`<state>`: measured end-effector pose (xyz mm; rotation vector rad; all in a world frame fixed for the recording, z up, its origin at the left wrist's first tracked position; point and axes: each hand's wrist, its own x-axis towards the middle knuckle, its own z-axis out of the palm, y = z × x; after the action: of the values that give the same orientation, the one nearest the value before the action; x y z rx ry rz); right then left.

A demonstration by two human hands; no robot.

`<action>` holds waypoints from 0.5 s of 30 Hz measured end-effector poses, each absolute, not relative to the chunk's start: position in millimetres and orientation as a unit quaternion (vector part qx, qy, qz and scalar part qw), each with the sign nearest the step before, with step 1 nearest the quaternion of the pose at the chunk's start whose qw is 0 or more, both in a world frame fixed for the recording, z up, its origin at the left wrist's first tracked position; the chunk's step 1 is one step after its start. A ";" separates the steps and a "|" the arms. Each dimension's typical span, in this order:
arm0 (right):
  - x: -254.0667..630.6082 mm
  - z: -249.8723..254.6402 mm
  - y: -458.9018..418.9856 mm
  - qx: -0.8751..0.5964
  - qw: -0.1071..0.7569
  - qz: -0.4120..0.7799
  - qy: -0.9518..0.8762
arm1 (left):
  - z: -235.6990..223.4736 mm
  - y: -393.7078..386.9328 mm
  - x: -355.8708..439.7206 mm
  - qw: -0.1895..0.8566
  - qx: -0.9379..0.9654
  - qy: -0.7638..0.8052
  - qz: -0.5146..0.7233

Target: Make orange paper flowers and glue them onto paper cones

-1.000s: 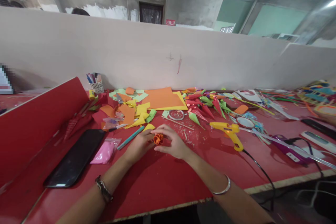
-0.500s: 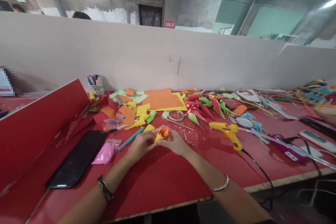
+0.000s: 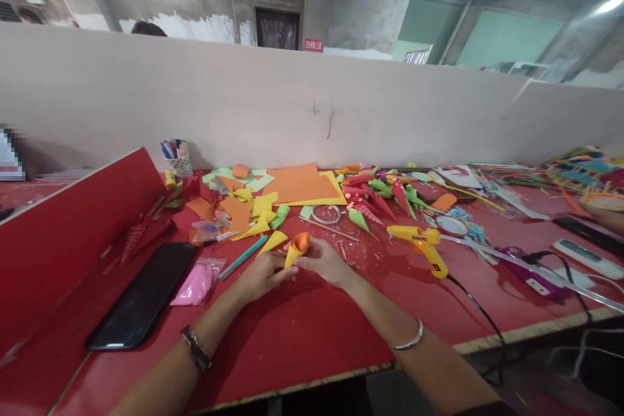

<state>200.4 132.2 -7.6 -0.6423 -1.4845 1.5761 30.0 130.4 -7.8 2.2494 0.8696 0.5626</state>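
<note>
Between my two hands, above the red table [image 3: 312,351], is a rolled paper cone [image 3: 295,251], yellow outside and orange inside, with its wide mouth upward. My left hand [image 3: 266,274] pinches its lower left side. The fingers of my right hand [image 3: 327,264] close on its right side. Just behind my left hand lies another yellow paper cone [image 3: 272,242]. A teal pen-like stick [image 3: 244,257] rests to the left of it. Orange and yellow paper sheets [image 3: 297,183] lie flat beyond my hands.
A yellow glue gun [image 3: 422,247] with a black cord lies at right, near a purple power strip [image 3: 533,273]. Finished red and green cones [image 3: 380,192] are heaped behind. On the left are a black phone [image 3: 143,296], a pink bag [image 3: 195,283] and paper scraps [image 3: 238,211].
The paper cone has turned more upright, its mouth now facing up and its yellow side showing more. My left hand has shifted slightly lower on it.
</note>
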 end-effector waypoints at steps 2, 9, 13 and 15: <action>200.0 -11.5 133.6 -0.259 0.418 0.635 -0.596 | -9.9 130.4 29.3 0.353 0.852 0.326 0.209; 197.8 -12.1 133.2 -0.289 0.395 0.587 -0.645 | -10.9 130.3 31.1 0.342 0.855 0.325 0.213; 195.9 -11.7 134.0 -0.342 0.447 0.560 -0.609 | -9.4 130.5 32.5 0.316 0.853 0.351 0.223; 195.4 -12.3 134.2 -0.353 0.458 0.558 -0.594 | -10.2 130.6 32.8 0.316 0.849 0.359 0.226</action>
<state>195.4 134.2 -12.3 -0.8707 -1.4641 1.3750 32.8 130.6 -10.2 2.2346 0.9462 0.5945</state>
